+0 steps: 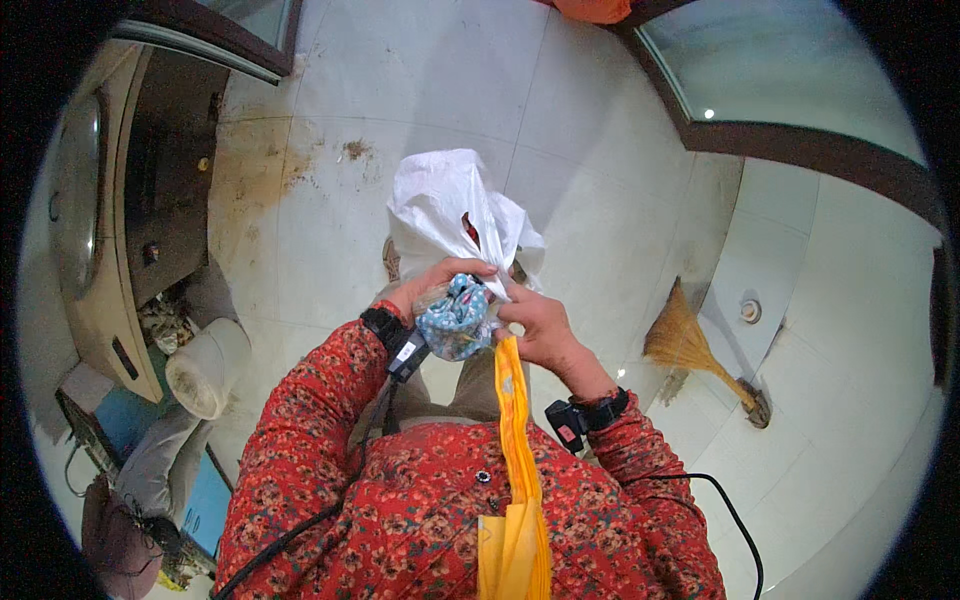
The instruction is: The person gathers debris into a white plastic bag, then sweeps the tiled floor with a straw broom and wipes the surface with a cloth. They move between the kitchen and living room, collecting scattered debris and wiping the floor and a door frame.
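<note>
A white plastic bag [439, 195] hangs in front of me, its top gathered into a twisted neck. My left hand [444, 279] has its fingers and thumb at that neck. From the other side my right hand [541, 322] pinches the same gathered plastic. Something dark red shows through a gap in the bag, too hidden to name. A blue patterned cloth bundle [455, 311], seemingly in clear plastic, rests against my left palm. Just below my right fingers is the upper end of a yellow cloth strip [516, 420], which runs down over my red floral top.
A straw broom [686, 337] lies on the tiled floor at right. Brown-framed glass panels [780, 67] stand at upper right. On the left are a wooden cabinet [112, 300], a whitish roll [206, 367] and grey cloth [161, 457]. Brown dirt marks the floor [255, 172]. A black cable [739, 517] trails from my right sleeve.
</note>
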### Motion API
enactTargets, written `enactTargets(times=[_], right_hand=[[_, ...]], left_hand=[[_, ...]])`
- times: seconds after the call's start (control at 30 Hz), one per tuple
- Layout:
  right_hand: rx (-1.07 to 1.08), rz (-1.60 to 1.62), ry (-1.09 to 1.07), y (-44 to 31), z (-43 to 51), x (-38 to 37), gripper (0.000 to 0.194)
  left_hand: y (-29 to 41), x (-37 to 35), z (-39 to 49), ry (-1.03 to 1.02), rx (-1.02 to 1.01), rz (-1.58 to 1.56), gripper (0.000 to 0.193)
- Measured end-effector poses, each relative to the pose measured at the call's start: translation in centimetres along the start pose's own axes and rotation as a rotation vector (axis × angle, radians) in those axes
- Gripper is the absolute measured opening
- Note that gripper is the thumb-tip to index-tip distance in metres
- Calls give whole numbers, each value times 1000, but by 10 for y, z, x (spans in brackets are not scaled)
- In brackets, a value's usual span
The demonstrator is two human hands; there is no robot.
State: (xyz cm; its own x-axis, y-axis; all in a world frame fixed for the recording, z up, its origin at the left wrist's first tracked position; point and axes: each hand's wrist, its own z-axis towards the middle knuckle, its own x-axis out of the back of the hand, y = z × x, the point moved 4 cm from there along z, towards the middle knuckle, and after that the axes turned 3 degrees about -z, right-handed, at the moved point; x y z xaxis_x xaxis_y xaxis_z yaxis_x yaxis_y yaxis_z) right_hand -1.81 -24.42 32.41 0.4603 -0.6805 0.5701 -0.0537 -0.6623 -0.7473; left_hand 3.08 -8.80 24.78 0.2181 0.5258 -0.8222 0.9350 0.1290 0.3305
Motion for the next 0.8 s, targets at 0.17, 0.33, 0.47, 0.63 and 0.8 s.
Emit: enactTargets(times=[0.17,0.33,0.47,0.63,0.8], right_hand=[[-497,999,144,59,-4,-6,11],[-608,1690,455,79,2,-21,18],[-530,1858,350,82,1,-19,38],[-509,1859,279,99,-16,3,33],[-218,2062,74,97,-27,21,33]], left_hand=[[8,-11,23,50,338,-39,24],[15,-15,56,1,133,312,21],[0,-16,75,24,-21,520,30],[1,-39,83,147,-190,1287,32],[16,-71,95,34,-219,1288,31]])
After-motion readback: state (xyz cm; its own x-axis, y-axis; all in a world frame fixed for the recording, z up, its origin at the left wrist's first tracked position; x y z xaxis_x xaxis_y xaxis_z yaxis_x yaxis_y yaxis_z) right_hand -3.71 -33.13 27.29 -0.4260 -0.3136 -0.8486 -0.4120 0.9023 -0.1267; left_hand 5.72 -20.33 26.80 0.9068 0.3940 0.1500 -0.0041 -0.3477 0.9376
